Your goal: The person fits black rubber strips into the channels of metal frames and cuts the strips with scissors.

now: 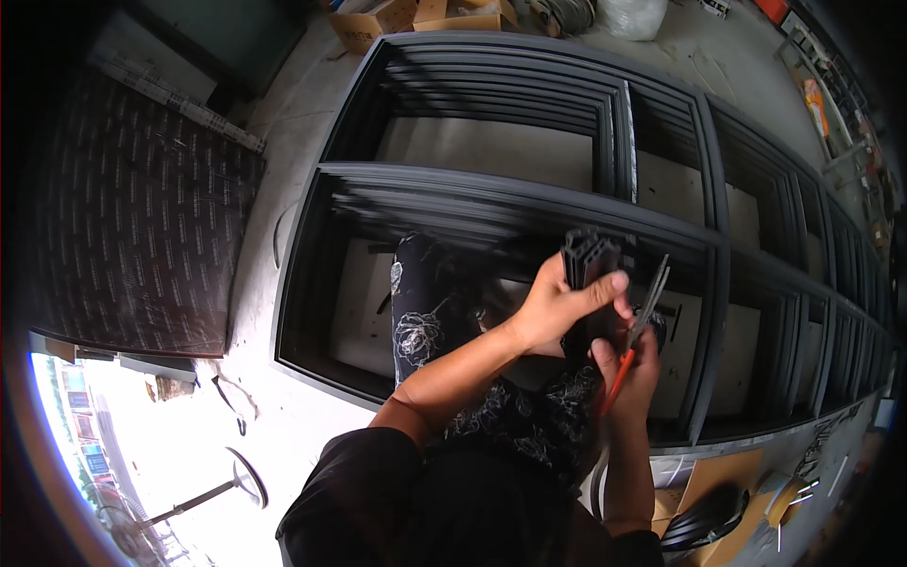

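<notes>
My left hand (557, 307) is closed round a bundle of short black grooved strips (590, 253), whose cut ends stick up above the thumb. They look like rubber or plastic profile. Close beside it on the right, my right hand (633, 373) grips a pair of scissors (620, 378) with red-orange handles. The metal blades point up and away, just right of the strips, and do not appear to touch them. Both hands are above an opening of the stacked dark grey frames (529, 194), where my legs in flower-patterned dark cloth (420, 326) also show.
The frame stack runs far to the right. Cardboard boxes (373, 24) and a cable coil (564, 14) lie beyond it. At left is a dark printed panel (142, 208), with a round-based stand (250, 477) below. Another carton (723, 477) with black coiled material sits at lower right.
</notes>
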`<state>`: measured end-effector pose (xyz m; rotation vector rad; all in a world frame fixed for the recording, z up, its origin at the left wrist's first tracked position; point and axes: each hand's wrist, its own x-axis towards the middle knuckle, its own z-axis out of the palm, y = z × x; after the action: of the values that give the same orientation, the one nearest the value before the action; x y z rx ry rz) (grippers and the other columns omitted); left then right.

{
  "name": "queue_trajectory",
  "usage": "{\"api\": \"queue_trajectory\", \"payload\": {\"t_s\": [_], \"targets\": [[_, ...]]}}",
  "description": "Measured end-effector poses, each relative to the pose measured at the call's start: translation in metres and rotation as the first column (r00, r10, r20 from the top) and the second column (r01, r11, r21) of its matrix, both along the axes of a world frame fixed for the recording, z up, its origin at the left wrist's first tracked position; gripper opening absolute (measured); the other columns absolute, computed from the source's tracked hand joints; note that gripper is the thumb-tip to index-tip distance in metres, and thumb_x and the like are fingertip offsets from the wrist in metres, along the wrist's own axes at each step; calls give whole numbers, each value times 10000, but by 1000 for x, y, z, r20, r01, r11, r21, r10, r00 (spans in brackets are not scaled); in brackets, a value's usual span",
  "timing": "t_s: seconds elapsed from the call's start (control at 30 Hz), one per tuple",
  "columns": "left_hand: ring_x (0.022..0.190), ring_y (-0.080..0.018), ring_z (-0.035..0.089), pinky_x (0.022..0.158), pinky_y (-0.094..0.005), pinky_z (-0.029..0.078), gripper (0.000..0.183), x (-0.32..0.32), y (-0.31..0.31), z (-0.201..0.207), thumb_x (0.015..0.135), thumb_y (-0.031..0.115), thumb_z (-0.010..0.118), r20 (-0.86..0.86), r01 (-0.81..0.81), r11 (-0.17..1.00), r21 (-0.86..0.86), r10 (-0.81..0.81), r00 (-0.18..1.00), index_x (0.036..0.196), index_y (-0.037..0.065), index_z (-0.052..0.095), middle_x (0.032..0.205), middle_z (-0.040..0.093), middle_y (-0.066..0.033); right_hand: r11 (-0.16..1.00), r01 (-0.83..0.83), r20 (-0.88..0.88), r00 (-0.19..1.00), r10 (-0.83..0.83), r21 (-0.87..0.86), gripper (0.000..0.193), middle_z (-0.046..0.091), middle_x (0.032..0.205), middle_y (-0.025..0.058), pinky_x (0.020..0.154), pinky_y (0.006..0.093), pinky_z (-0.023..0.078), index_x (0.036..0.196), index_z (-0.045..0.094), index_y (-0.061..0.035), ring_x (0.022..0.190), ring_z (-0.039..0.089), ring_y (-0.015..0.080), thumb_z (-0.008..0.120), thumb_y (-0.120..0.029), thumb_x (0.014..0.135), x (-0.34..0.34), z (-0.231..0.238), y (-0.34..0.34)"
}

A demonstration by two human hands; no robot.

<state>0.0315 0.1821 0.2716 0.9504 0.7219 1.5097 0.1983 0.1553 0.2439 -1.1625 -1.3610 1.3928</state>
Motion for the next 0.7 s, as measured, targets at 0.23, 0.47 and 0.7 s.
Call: {"api": "queue_trajectory", "payload": {"t_s": [0.23,0.47,0.7], "targets": [[623,-187,656,571,-281,534,236,-42,81,122,919,254,653,197,-156,987,-32,160,967,789,65,599,683,620,-44,911,-71,48,997,57,406,614,590,1226,150,1040,405,411,1247,481,-16,1174,562,271,805,-261,787,33,43,58],[672,-201,661,592,-327,575,137,-21,120,227,935,178,617,251,62,993,101,-86,964,939,41,609,766,644,-76,869,-394,-171,874,455,300,962,581,1220,72,1002,342,424,1390,399,5,1148,545,196,893,-363,650,3,105,143],[622,-235,590,621,-376,551,266,-96,167,237,997,215,478,344,70,973,220,-145,928,820,31,549,684,582,-84,747,-664,-283,712,643,28,449,698,942,94,813,337,538,1103,634,10,891,668,214,813,-129,715,-11,88,100]]}}
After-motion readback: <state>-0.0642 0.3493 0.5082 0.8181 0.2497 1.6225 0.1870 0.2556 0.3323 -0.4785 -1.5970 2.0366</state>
